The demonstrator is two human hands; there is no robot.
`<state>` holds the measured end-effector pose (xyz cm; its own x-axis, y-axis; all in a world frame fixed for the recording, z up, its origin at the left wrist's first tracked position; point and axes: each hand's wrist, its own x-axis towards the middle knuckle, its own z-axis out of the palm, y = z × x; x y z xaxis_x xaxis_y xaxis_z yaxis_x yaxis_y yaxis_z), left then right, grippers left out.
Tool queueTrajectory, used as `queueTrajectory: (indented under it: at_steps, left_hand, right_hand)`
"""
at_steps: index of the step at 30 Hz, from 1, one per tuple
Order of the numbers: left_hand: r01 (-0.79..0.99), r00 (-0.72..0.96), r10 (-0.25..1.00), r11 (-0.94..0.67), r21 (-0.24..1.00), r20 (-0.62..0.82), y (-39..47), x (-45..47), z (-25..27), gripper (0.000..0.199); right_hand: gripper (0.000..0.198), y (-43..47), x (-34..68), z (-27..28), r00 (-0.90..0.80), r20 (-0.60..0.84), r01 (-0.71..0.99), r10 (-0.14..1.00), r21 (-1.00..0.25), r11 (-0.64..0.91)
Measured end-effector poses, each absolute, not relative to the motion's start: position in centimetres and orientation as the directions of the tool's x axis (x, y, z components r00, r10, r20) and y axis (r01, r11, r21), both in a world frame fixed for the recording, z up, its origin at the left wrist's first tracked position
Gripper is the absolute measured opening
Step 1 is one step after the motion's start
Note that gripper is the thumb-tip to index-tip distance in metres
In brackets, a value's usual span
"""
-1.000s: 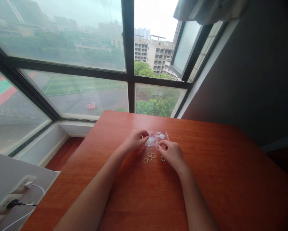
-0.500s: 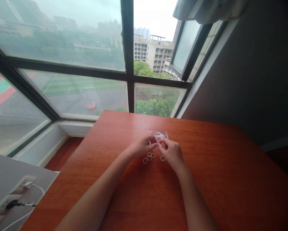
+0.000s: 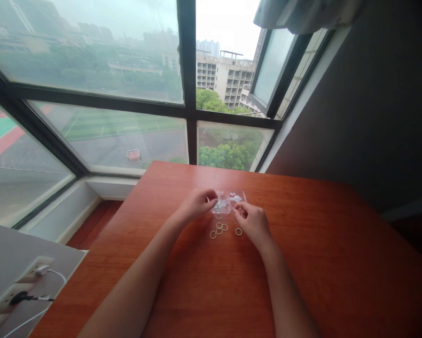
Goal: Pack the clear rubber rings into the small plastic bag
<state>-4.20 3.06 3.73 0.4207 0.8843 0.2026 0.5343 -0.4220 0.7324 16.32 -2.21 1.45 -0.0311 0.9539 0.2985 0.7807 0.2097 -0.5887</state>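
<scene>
Loose rings (image 3: 222, 228) are lying nearest on the table (image 3: 211, 291). Beyond, the right hand (image 3: 252, 220), fingertips nearly together, and left hand (image 3: 199, 204), loosely curled, are flanking the clear box (image 3: 226, 211), the left partly hiding it; whether either is holding anything, I cannot tell. A window frame (image 3: 191, 112) is rising behind. The hands, meeting half a second ago, are now sitting apart.

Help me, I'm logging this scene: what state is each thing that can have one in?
Clear box: open, partly filled.
Loose rings: lying flat, three bunched together.
Window sash: swung open.
White plug: plugged in.
Black plug: plugged in.
Left hand: curled at the box; grip unclear.
Right hand: pinching; whether it holds anything is unclear.
</scene>
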Motion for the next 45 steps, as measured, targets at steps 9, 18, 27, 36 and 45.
queueTrajectory:
  at_steps: [9,18,27,36,45]
  left_hand:
    - [0.586,0.398,0.894,-0.42,0.693,0.205,3.5,-4.7,3.4,0.016]
    - [0.625,0.366,0.908,-0.403,0.669,0.205,3.6,-5.0,3.2,0.017]
    - [0.632,0.363,0.909,-0.401,0.663,0.204,3.5,-4.9,3.2,0.016]
    - [0.612,0.376,0.907,-0.396,0.685,0.188,3.6,-4.8,3.2,0.017]
    - [0.532,0.445,0.884,-0.388,0.753,0.141,2.4,-3.3,4.1,0.018]
  right_hand:
    - [0.012,-2.1,16.6,1.5,-0.037,0.27,0.77,0.962,-0.606,0.2]
    - [0.014,-2.1,18.5,1.2,-0.126,-0.05,0.775,0.991,-0.629,0.066]
    - [0.013,-2.7,19.2,1.6,-0.213,-0.209,0.802,0.955,-0.595,0.049]
    - [0.009,-2.6,18.1,1.4,-0.184,-0.064,0.819,0.981,-0.562,0.117]
    - [0.012,-2.0,16.8,1.6,-0.04,0.251,0.739,0.967,-0.645,0.197]
